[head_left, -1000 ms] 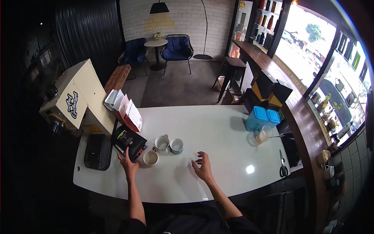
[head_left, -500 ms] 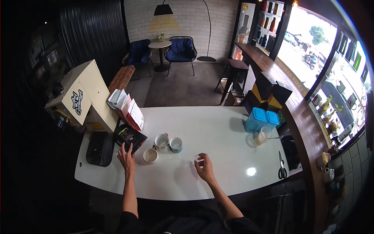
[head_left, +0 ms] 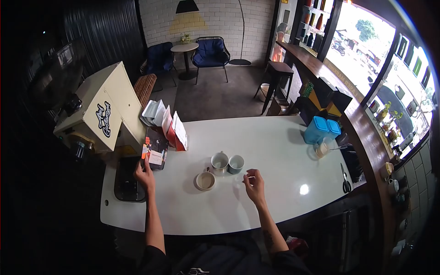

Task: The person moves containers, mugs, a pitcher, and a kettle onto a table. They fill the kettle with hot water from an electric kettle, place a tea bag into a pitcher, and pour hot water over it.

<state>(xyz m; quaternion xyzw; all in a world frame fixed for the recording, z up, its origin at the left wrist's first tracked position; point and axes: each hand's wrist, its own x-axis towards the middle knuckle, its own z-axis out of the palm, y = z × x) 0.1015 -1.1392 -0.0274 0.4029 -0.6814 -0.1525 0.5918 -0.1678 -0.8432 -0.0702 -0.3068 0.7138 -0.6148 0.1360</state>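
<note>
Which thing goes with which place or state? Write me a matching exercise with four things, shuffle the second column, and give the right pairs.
Things
1. black pouch
2. scissors
3. right hand
4. blue containers

Places or states
A. beside the cups, nothing visible in it
B. toward the far right corner of the white table
C. at the fingertips of the left hand
D. black handles toward the person

Pairs: 1-C, 2-D, 3-A, 4-B

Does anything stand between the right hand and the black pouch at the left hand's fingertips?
Yes: three cups on the white table stand between the right hand and the black pouch. Nothing visible separates the left hand from it.
</note>
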